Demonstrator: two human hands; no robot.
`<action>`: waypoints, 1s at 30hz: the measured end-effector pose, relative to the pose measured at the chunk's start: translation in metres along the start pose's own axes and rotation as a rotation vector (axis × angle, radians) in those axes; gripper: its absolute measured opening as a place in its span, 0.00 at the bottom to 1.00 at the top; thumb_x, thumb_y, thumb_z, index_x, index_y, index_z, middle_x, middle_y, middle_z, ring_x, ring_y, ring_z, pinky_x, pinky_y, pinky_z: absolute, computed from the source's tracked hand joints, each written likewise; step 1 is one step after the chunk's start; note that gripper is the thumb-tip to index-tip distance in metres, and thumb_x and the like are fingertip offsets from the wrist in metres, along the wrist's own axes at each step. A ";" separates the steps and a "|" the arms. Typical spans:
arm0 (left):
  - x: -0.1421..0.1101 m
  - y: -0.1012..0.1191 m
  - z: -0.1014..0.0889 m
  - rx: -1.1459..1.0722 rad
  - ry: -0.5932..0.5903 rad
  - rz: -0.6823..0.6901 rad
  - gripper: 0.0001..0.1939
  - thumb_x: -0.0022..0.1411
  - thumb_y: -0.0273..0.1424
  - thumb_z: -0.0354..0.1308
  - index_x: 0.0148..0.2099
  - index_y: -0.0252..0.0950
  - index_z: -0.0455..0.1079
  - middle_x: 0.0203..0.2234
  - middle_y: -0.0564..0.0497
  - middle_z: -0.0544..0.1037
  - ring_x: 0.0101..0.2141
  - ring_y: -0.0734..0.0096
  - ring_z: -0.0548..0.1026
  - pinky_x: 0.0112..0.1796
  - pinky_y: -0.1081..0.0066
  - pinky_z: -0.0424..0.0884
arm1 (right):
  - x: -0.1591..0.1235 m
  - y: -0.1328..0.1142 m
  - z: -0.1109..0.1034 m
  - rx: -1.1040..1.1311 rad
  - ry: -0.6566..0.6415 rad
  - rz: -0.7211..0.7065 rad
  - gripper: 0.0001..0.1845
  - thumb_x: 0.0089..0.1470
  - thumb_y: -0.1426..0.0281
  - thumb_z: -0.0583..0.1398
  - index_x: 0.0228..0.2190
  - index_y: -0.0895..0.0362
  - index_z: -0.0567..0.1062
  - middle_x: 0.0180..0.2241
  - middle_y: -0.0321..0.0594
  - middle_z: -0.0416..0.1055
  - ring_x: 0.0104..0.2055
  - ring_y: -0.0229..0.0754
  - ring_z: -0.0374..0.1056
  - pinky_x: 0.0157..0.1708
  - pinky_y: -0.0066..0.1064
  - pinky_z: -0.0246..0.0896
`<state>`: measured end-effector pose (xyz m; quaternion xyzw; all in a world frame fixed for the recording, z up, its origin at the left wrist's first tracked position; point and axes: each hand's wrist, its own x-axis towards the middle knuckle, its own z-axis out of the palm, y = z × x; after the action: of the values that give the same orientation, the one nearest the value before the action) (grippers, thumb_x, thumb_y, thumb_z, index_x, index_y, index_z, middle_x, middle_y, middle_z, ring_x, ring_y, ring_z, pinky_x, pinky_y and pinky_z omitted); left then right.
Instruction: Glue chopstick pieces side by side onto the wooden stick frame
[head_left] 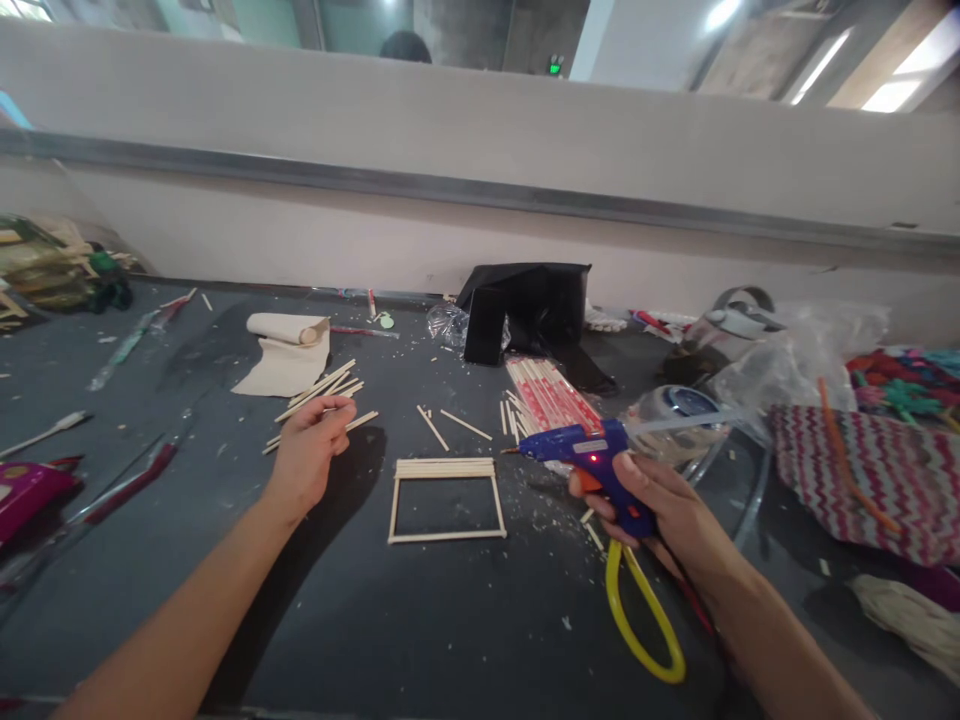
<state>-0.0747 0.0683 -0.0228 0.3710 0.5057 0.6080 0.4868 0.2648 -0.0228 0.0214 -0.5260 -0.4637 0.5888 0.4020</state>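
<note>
My right hand [660, 510] is closed round the handle of a blue glue gun [581, 445] whose red light is on; its nozzle points left and a clear glue stick juts from its back. My left hand [311, 445] is closed on a thin wooden stick [352, 425], above a loose pile of sticks [322, 385]. Between the hands a square frame of wooden sticks [446, 500] lies flat on the dark table [420, 620].
A yellow cord [637, 630] loops below the gun. Red-and-white stick packets [551, 393], a black bag [532, 305], a cream paper roll [287, 335], a clear jar [679, 415], striped fabric [862, 470] and clutter line the table. A partition wall stands behind.
</note>
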 end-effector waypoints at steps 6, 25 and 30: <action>0.001 -0.002 0.000 -0.008 0.012 0.005 0.11 0.44 0.31 0.66 0.30 0.33 0.71 0.17 0.60 0.61 0.15 0.87 0.53 0.16 0.80 0.50 | 0.001 -0.024 0.032 -0.069 -0.153 0.029 0.27 0.51 0.46 0.56 0.29 0.58 0.74 0.21 0.37 0.62 0.17 0.32 0.54 0.14 0.27 0.47; 0.004 -0.006 -0.002 -0.003 -0.001 -0.003 0.12 0.44 0.32 0.66 0.31 0.33 0.70 0.16 0.61 0.60 0.14 0.87 0.52 0.17 0.79 0.49 | 0.040 0.014 0.095 -0.172 -0.262 0.031 0.30 0.53 0.44 0.52 0.29 0.60 0.71 0.19 0.29 0.53 0.16 0.28 0.49 0.14 0.21 0.47; 0.002 -0.005 -0.001 0.010 0.006 -0.016 0.12 0.45 0.33 0.65 0.31 0.33 0.69 0.15 0.62 0.59 0.14 0.86 0.53 0.17 0.79 0.49 | 0.041 0.016 0.096 -0.165 -0.262 0.026 0.29 0.54 0.45 0.52 0.28 0.60 0.70 0.19 0.29 0.54 0.16 0.28 0.49 0.14 0.21 0.46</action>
<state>-0.0752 0.0704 -0.0278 0.3675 0.5131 0.6028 0.4882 0.1650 0.0006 -0.0029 -0.4820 -0.5521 0.6175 0.2858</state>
